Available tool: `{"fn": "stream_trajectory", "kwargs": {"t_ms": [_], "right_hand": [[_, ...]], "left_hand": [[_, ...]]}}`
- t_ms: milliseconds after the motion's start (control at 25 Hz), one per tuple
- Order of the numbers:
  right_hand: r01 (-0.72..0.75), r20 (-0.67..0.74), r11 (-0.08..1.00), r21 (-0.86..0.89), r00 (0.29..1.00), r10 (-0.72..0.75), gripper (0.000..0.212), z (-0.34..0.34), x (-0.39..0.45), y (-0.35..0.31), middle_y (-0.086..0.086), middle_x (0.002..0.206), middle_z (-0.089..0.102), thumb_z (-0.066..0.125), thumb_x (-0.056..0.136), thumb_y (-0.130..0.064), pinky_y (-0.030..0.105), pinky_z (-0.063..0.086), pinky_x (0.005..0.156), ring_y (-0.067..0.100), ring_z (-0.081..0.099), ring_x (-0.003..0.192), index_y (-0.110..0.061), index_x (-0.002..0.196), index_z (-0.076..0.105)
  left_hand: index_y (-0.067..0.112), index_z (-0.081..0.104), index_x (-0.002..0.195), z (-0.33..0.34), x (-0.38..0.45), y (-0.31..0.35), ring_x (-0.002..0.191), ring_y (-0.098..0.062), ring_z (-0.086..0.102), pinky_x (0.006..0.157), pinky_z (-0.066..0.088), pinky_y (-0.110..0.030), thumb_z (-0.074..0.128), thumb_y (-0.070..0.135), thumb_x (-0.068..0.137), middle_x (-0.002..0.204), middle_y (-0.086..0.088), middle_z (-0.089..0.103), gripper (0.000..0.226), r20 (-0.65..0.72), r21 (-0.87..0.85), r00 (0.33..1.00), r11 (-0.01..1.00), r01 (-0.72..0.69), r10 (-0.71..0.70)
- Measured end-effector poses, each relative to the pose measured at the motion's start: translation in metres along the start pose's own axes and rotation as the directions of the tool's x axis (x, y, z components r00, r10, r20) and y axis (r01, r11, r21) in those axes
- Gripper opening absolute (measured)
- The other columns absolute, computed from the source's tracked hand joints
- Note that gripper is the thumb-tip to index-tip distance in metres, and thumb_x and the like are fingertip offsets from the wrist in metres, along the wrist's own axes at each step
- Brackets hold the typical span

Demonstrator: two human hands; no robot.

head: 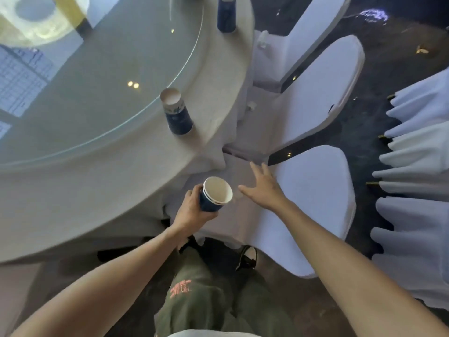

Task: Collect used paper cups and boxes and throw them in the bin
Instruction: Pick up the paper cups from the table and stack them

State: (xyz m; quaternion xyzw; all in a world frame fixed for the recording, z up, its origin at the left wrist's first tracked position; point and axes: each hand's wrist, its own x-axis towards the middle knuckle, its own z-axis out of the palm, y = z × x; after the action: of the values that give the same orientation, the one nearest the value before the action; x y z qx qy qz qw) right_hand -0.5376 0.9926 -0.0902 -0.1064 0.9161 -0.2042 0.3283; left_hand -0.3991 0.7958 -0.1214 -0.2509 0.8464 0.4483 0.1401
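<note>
My left hand [192,210] grips a stack of blue paper cups [215,195] with white insides, held just off the table's near edge. Just to the right of the stack, my right hand [263,184] hovers with fingers spread and holds nothing. Another blue paper cup [177,113] stands upright on the white tablecloth near the table's rim. A third blue cup [226,14] stands farther along the rim at the top. No bin or boxes are in view.
The round table [97,190] has a white cloth and a glass turntable [97,81] in its middle. White-covered chairs [313,198] stand close along the table's right side. Ruffled white fabric [418,166] lines the far right. The floor is dark carpet.
</note>
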Motion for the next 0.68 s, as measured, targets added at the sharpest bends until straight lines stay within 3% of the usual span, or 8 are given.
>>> {"fn": "stream_trajectory", "kwargs": {"t_ms": [200, 400, 600, 680], "right_hand": [[0.015, 0.026, 0.980, -0.199, 1.000, -0.010, 0.081, 0.027, 0.060, 0.030, 0.020, 0.169, 0.001, 0.061, 0.097, -0.034, 0.055, 0.017, 0.123, 0.042, 0.001, 0.155, -0.024, 0.163, 0.014], [0.116, 0.129, 0.934, -0.338, 0.989, -0.076, 0.081, 0.102, 0.126, 0.059, 0.023, 0.164, 0.009, 0.064, 0.091, -0.015, 0.060, 0.034, 0.114, 0.053, 0.019, 0.145, -0.026, 0.159, 0.022], [0.166, 0.274, 0.879, -0.448, 0.961, -0.041, 0.088, 0.180, 0.184, 0.082, 0.009, 0.169, -0.020, 0.063, 0.097, -0.015, 0.061, 0.022, 0.119, 0.049, -0.004, 0.153, -0.040, 0.161, 0.008], [0.155, 0.323, 0.893, -0.423, 0.946, -0.012, 0.087, 0.209, 0.196, 0.094, 0.009, 0.169, -0.021, 0.062, 0.097, -0.013, 0.060, 0.030, 0.117, 0.049, 0.003, 0.153, -0.040, 0.161, 0.010]], "left_hand": [[0.022, 0.047, 0.143, 0.023, 0.019, -0.023, 0.118, -0.016, 0.056, 0.093, 0.046, -0.031, 0.092, 0.027, 0.070, 0.133, -0.003, 0.057, 0.086, -0.024, -0.051, 0.995, 0.994, 0.093, -0.095], [0.023, 0.046, 0.141, 0.053, 0.055, -0.068, 0.118, -0.021, 0.062, 0.091, 0.053, -0.036, 0.092, 0.032, 0.068, 0.131, -0.003, 0.060, 0.087, -0.018, -0.056, 0.984, 0.983, 0.175, -0.176], [0.027, 0.044, 0.142, 0.080, 0.085, -0.112, 0.120, -0.021, 0.061, 0.095, 0.057, -0.044, 0.091, 0.036, 0.065, 0.132, 0.001, 0.060, 0.091, 0.007, -0.092, 0.979, 0.975, 0.203, -0.203], [0.028, 0.044, 0.144, 0.089, 0.091, -0.127, 0.122, -0.020, 0.061, 0.096, 0.057, -0.042, 0.091, 0.036, 0.065, 0.135, 0.002, 0.060, 0.092, 0.024, -0.095, 0.975, 0.971, 0.221, -0.220]]}}
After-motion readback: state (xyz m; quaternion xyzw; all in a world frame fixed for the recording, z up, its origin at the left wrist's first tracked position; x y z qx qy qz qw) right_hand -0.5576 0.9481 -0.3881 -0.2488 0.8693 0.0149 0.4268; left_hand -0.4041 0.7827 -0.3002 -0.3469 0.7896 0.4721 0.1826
